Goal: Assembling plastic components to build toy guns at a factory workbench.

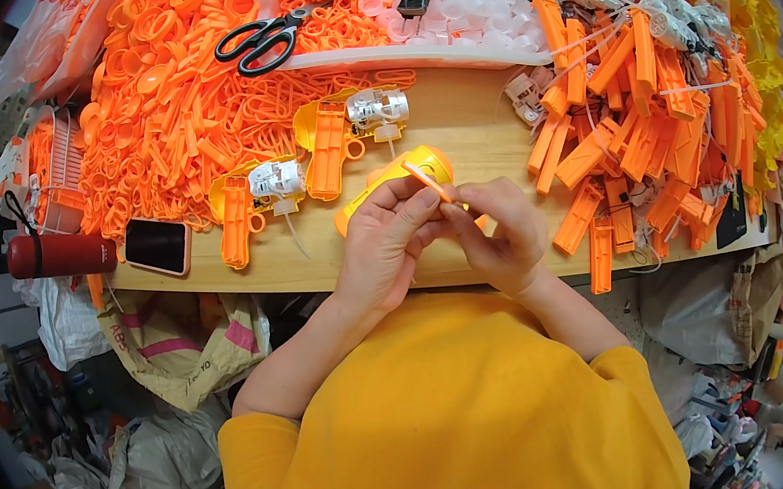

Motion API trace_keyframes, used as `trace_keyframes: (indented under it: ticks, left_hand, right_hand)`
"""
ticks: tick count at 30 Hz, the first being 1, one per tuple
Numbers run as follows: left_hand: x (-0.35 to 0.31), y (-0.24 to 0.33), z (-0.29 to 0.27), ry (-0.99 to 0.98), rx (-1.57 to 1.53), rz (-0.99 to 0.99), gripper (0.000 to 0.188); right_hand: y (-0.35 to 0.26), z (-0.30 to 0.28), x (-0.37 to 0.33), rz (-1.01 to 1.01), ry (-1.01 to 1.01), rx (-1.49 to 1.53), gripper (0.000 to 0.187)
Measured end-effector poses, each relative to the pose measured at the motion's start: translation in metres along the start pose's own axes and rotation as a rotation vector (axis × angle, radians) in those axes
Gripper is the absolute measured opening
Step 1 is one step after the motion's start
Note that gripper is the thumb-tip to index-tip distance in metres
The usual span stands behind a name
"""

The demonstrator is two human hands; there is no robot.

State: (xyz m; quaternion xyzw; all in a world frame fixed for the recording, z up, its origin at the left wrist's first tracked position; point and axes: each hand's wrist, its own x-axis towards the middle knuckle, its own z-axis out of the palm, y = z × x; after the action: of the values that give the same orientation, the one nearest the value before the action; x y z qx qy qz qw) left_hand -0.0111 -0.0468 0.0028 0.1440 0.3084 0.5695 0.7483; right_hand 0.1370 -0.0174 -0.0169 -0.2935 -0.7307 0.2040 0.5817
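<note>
Over the front middle of the table, my left hand (388,230) pinches a slim orange piece with a pale edge (425,179) between thumb and fingers. At the lower end of that piece, the fingertips of my right hand (506,236) are closed on it. The exact kind of this piece cannot be made out. Beneath and behind my hands lies a yellow plastic shell (359,211), partly hidden by them. To its left rest two part-built toy bodies, a nearer one (236,222) and a farther one (327,150), each with orange, yellow and white parts.
Loose orange plastic parts (154,107) are heaped at the left, with scissors (264,42) on top. Translucent caps (480,3) fill a tray at the back. Orange-and-white assemblies (631,140) pile up at the right. A phone (158,246) and red flask (60,255) lie left.
</note>
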Motion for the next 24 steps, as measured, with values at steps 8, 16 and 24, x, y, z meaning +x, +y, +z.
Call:
trace_keyframes:
  ticks: [8, 16, 24]
  left_hand:
    - [0.007, 0.011, -0.015, -0.01, 0.339, 0.163, 0.022]
    - [0.011, 0.033, -0.015, -0.069, 1.613, 0.669, 0.02]
    - [0.011, 0.033, -0.013, -0.15, 1.715, 0.639, 0.015]
  right_hand:
    - [0.009, 0.003, -0.004, -0.041, -0.093, 0.059, 0.049]
    - [0.047, 0.005, -0.012, 0.675, -0.314, 0.505, 0.036]
    - [0.031, 0.011, -0.025, 0.699, -0.176, 0.512, 0.037]
